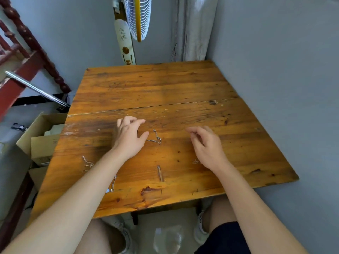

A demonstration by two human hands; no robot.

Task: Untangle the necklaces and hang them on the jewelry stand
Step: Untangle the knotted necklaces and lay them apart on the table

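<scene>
A thin silver necklace chain (pixel 156 138) lies on the wooden table (pixel 165 85), just right of my left hand (pixel 128 137). That hand hovers low with its fingers spread and relaxed, the thumb pointing at the chain. My right hand (pixel 206 145) is further right with loosely curled fingers, and nothing shows between them. A second chain (pixel 87 162) lies near the table's left edge. A third chain (pixel 112 186) peeks out from under my left forearm. A small silver piece (pixel 195 161) sits beside my right wrist. No jewelry stand is in view.
The table stands in a corner, with grey walls behind it and to its right. A fan (pixel 138 17) stands behind the far edge. Open cardboard boxes (pixel 39 136) and a red stair rail (pixel 27 43) are on the left. My knees are under the near edge.
</scene>
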